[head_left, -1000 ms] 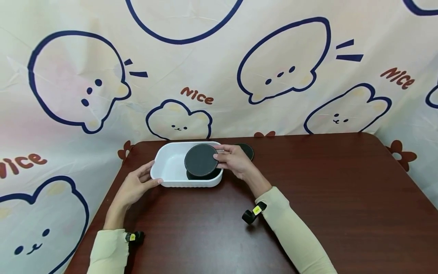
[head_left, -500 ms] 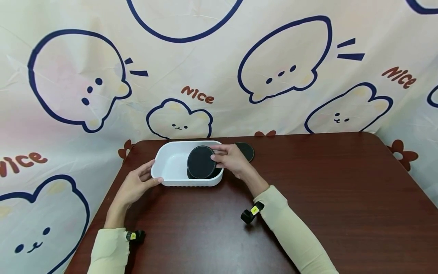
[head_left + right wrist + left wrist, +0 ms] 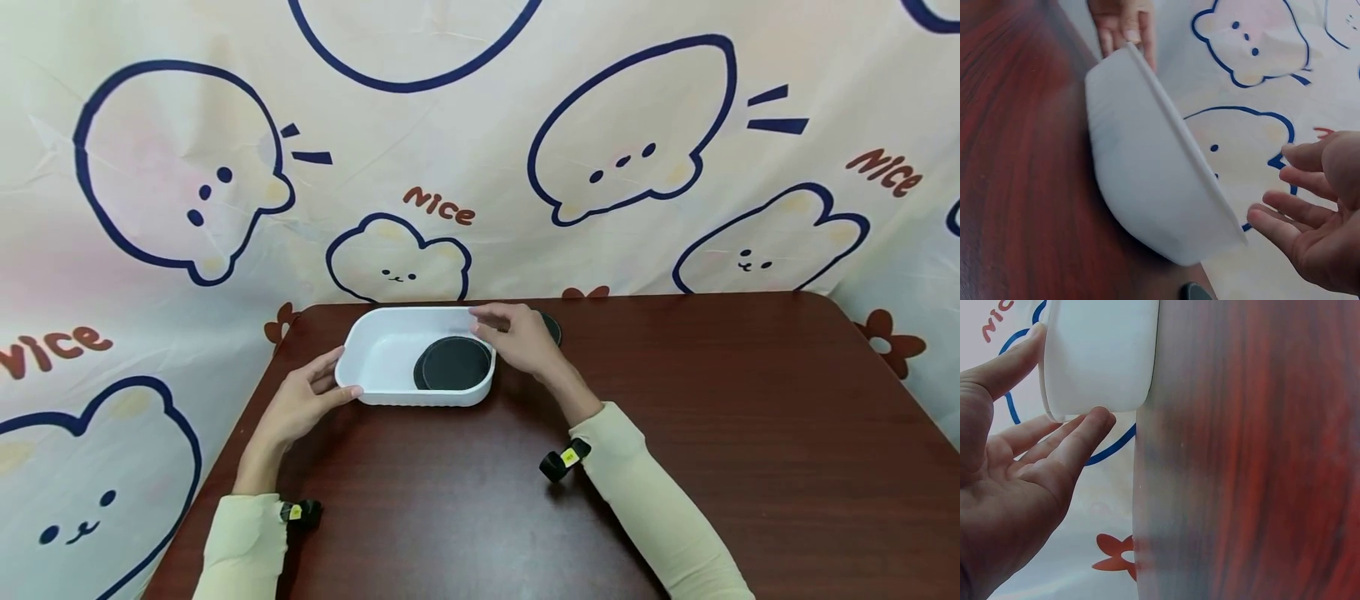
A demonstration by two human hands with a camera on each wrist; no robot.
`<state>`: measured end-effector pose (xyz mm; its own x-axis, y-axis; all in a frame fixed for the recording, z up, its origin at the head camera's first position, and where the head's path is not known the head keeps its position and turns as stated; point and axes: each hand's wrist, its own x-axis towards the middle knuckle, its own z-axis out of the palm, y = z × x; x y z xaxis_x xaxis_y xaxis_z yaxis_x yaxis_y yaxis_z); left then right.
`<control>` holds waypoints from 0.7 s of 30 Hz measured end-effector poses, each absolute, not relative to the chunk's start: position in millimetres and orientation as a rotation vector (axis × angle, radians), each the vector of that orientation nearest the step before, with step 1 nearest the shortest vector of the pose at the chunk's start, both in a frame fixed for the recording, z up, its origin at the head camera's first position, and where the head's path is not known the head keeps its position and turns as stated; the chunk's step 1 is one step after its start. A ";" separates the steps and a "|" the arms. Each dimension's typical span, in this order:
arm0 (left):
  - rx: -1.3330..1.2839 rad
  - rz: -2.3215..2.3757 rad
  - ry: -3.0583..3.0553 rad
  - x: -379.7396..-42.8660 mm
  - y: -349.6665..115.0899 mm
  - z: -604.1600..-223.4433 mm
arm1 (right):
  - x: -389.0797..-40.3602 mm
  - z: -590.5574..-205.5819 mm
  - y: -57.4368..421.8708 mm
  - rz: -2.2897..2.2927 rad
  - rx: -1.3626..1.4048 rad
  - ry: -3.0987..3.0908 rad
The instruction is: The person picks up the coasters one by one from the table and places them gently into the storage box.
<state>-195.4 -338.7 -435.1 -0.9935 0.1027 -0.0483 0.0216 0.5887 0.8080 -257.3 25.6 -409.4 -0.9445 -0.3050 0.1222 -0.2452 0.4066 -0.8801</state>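
Note:
A white rectangular basin with rounded corners stands near the table's back edge. My left hand grips its left end, thumb at the near corner and fingers against the end wall. Inside, toward the right, lies a round black coaster that overlaps another black coaster; whether more lie below is hidden. Just over the basin's right rim is my right hand, fingers extended and nothing held. In the right wrist view its fingers are apart from the basin wall.
Partly hidden behind my right hand, one more black coaster lies on the brown wooden table. A patterned cloth backdrop rises right behind the table's back edge.
The coaster pinched by my right hand has been let go and now lies flat on the other in the basin. My right hand has drawn back slightly right; my left keeps its hold.

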 end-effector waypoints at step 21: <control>0.126 1.358 2.726 -195.7 -339.6 -435.1 | -261.4 -424.1 98.4 -1.785 -0.325 2.345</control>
